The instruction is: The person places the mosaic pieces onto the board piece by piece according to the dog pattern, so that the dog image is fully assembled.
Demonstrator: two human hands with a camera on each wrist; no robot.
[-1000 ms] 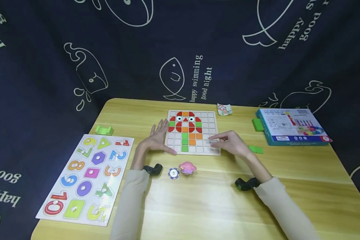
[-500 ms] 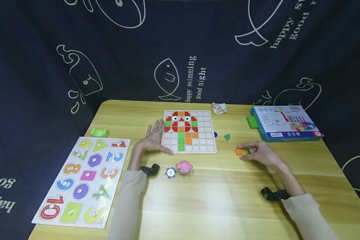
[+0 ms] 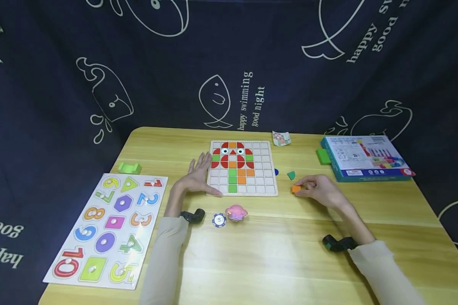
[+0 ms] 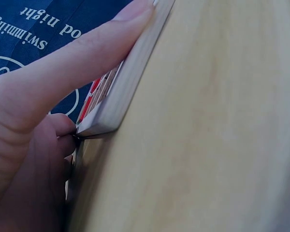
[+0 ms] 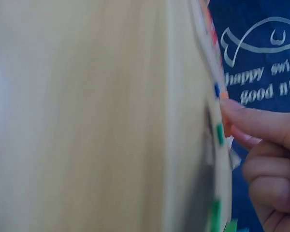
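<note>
A square mosaic board [image 3: 263,180] with a grid lies at mid-table, filled in part with red, orange and green tiles and two round eyes. My left hand [image 3: 192,180] is spread at its left front corner. In the left wrist view the thumb [image 4: 82,63] lies along the board's edge [image 4: 135,77], the other fingers at its side. Right of the board, my right hand [image 3: 320,189] pinches an orange square tile [image 3: 295,189] between thumb and fingertips. Near it lie a green quarter-round tile [image 3: 291,175] and a blue piece [image 3: 276,172] against the board.
A number-and-shape puzzle board [image 3: 158,212] lies at left, a green block [image 3: 129,168] behind it. A pink toy [image 3: 236,212] and a poker chip [image 3: 219,220] sit in front. At right are a boxed set [image 3: 366,159] and a green block [image 3: 322,156]; a picture card [image 3: 281,138] lies behind.
My right hand went from the board's right side out to the right, took up an orange tile there, and now comes back leftward with it. The left hand stays at the board.
</note>
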